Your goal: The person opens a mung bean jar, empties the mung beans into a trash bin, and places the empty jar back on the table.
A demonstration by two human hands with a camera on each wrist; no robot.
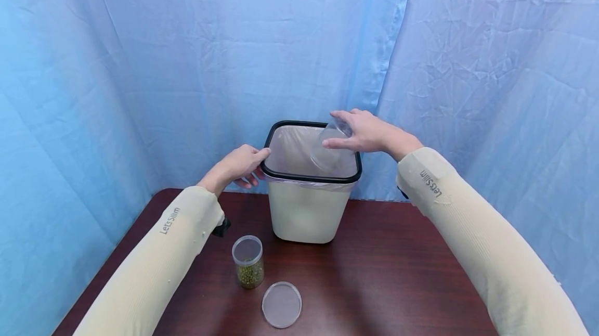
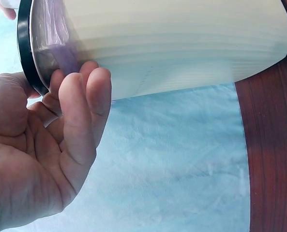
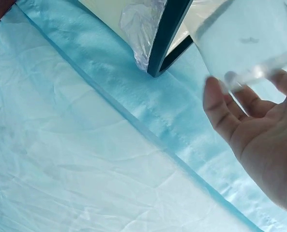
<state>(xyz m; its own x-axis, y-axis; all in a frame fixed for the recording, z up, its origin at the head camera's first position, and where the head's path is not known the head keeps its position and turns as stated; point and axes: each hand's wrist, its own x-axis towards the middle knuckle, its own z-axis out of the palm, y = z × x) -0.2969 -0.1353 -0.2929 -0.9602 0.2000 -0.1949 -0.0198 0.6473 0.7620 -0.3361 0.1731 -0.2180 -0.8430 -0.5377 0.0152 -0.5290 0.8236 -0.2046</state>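
Note:
A cream trash bin with a black rim and a thin plastic liner stands upright on the table. My left hand grips the rim at its left side, thumb on top and fingers curled below; the left wrist view shows the fingers by the purplish liner edge. Over the bin's right side, my right hand holds a clear plastic jar, tilted down into the opening. In the right wrist view the see-through jar is slightly blurred, and I make out no contents clearly.
A clear jar of small green beans stands upright at the front left of the dark wood table. Beside it a round clear lid lies flat. Blue cloth hangs behind and at both sides.

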